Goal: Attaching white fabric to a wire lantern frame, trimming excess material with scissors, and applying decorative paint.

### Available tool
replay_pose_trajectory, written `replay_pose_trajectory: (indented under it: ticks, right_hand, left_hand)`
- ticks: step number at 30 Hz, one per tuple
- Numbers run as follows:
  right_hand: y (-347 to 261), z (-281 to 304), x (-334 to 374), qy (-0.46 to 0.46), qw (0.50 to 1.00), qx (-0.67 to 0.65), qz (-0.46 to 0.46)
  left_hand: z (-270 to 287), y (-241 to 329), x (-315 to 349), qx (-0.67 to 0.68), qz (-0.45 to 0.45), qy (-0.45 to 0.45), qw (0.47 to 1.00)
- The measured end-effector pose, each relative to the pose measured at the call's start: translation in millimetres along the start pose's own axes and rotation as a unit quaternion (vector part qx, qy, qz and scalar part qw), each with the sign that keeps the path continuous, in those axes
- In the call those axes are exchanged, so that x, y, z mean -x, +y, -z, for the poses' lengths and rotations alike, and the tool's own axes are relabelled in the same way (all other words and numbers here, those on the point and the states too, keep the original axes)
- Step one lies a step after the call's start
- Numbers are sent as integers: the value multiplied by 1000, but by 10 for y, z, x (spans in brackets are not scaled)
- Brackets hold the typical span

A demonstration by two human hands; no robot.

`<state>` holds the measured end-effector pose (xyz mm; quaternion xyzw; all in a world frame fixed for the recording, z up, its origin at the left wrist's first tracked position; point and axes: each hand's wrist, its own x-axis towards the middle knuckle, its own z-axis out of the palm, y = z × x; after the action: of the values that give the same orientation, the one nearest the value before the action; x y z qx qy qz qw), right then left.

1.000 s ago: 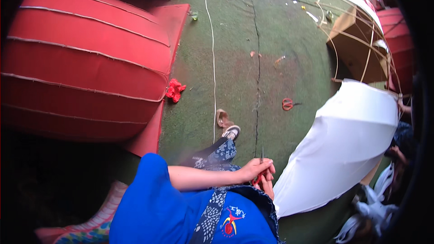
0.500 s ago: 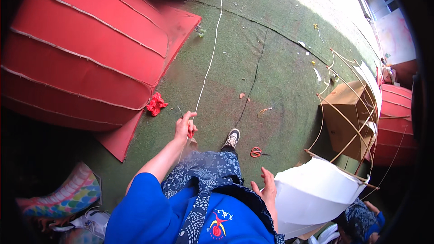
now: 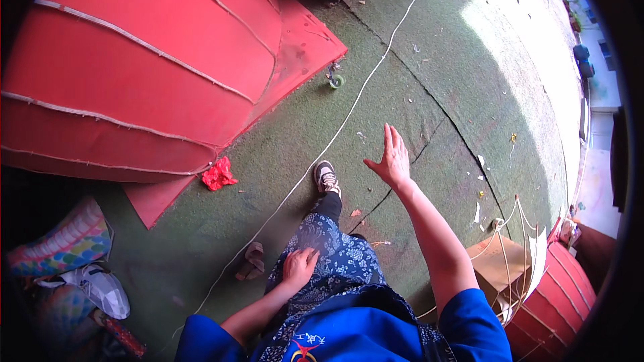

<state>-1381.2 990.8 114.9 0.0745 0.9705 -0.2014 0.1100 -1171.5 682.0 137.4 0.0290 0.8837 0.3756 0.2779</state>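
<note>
My left hand [image 3: 300, 267] is low against the dark blue patterned apron [image 3: 352, 255], its fingers curled. What is inside them, if anything, is hidden. My right hand [image 3: 394, 159] is stretched out over the green floor covering with the fingers extended and the thumb apart, holding nothing. A long white cord [image 3: 349, 115] runs along the floor from the far edge to the lower left, passing left of my shoe [image 3: 326, 176]. Neither hand visibly touches the cord.
A large red ribbed structure [image 3: 154, 87] on a caster [image 3: 337, 81] fills the left. Near its edge lies crumpled red material [image 3: 219, 174]. At right are a cardboard box [image 3: 500, 261], thin curved strips and another red ribbed form [image 3: 560, 288]. A colourful scale-patterned piece [image 3: 64, 241] sits lower left.
My view has shifted along the floor. My left hand, earlier holding red-handled scissors by the cord, has dropped to the apron; the scissors no longer show. My right hand has reached forward.
</note>
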Motion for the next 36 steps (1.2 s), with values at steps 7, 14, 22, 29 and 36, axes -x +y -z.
replay_pose_trajectory:
  ticks: [7,14,22,29,36]
  right_hand:
    - [591,-1854,-2925,-43,998,43,-20]
    - [1193,-3698,-4607,-54,992,110,6]
    - [1286,-4152,-4810,-44,991,107,70]
    - [52,-2905,-3084,-133,883,136,429]
    - [-1899,-1100,-610,-355,724,166,568]
  left_hand:
    - [-491,-19,-1330,28,56,86,994]
    - [-1719,-389,-1251,50,202,-578,789]
    - [-1037,503,-1715,215,166,-165,948]
    - [-1119,1106,-1789,311,362,311,822]
    - [-1296,1140,-907,583,458,475,474]
